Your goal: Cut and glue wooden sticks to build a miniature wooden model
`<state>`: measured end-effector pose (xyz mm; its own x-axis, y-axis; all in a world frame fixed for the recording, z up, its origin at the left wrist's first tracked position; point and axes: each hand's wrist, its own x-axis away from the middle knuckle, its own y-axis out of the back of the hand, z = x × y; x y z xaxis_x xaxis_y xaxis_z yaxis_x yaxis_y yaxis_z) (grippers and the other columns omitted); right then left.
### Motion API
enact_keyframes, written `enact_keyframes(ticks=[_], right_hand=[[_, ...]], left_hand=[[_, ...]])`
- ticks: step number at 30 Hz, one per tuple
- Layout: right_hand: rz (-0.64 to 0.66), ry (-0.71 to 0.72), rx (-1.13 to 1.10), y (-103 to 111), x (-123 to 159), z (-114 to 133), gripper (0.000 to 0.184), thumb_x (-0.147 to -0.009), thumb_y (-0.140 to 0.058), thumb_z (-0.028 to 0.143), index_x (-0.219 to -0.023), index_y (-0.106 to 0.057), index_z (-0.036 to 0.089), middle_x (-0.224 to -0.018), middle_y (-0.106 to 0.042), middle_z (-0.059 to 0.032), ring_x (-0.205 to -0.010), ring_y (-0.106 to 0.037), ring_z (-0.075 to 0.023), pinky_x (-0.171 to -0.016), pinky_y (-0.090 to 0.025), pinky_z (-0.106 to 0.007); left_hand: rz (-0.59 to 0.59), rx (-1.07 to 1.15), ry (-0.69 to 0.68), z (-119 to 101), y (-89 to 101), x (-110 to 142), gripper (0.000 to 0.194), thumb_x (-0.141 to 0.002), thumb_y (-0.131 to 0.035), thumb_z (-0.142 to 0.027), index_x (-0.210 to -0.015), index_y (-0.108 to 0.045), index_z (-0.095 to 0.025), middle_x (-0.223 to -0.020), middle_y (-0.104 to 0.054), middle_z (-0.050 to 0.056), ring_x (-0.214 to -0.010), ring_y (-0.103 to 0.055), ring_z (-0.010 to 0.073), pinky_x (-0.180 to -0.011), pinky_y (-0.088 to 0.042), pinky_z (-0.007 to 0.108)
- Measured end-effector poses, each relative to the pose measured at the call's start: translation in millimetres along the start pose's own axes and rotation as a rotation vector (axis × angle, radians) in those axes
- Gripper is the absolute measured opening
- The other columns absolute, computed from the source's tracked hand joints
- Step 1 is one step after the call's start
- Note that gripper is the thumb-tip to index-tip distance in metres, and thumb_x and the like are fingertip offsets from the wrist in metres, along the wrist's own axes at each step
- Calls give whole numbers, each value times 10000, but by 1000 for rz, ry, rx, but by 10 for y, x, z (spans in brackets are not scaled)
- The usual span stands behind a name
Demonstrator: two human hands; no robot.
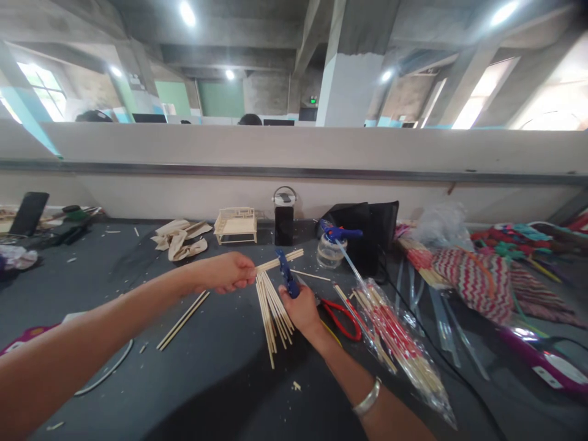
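Observation:
My left hand (235,273) pinches a few thin wooden sticks (294,255) by one end; they point out to the right. My right hand (301,308) is closed on a blue hand tool (285,272), whose upper part crosses the held sticks. Its exact kind is not clear. Below the hands, a fanned pile of loose wooden sticks (272,315) lies on the dark tabletop (206,392). Red-handled pliers (344,320) rest just right of my right wrist, partly hidden by it. A single stick (312,275) lies behind my right hand.
A small wooden model bench (236,225) stands at the back beside crumpled brown paper (180,237) and a phone (283,225). A blue glue gun (342,234) rests on a glass jar (329,254). Bagged sticks (395,331), a black cable (434,346) and knitted fabric (473,278) occupy the right.

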<state>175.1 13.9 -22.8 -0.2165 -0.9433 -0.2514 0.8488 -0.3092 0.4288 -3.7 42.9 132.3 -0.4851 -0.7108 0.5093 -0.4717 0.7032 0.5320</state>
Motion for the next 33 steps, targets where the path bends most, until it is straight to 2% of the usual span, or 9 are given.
enact_keyframes(ticks=[9, 18, 23, 28, 33], right_hand=[[-35, -3, -20, -16, 16, -3, 266, -778, -490, 328, -669, -648, 144, -618, -693, -68, -567, -634, -198, -545, -469, -261], [-9, -3, 13, 33, 29, -5, 277, -790, -521, 376, -699, -665, 157, -662, -704, -71, -658, -660, -225, -595, -470, -277], [13, -27, 33, 47, 5, -9, 274, -773, -557, 413, -716, -680, 174, -642, -694, -63, -631, -649, -229, -580, -456, -283], [3, -39, 2, -8, -22, -45, 276, -774, -543, 382, -708, -674, 148, -677, -711, -80, -657, -656, -223, -570, -456, -260], [-32, -46, -18, -20, -6, -45, 288, -768, -517, 349, -643, -646, 124, -599, -687, -76, -560, -621, -201, -490, -416, -242]], left_hand=[[11, -12, -45, 26, 18, -26, 362, -734, -548, -551, -764, -526, -191, -590, -353, -55, -459, -266, 69, -416, -215, 203], [-61, -60, -38, -5, -47, 35, 288, -741, -533, -472, -749, -512, -185, -616, -388, -44, -475, -295, 68, -431, -233, 202], [-89, -48, -11, 13, -28, -14, 260, -716, -545, -445, -744, -511, -189, -614, -397, -48, -479, -296, 69, -445, -237, 206], [-54, -28, 14, -25, -21, -20, 271, -706, -543, -450, -752, -500, -187, -608, -383, -56, -474, -286, 65, -441, -227, 204], [-44, -90, 15, -80, -17, -14, 251, -724, -529, -433, -763, -509, -185, -607, -388, -54, -476, -307, 69, -436, -238, 203]])
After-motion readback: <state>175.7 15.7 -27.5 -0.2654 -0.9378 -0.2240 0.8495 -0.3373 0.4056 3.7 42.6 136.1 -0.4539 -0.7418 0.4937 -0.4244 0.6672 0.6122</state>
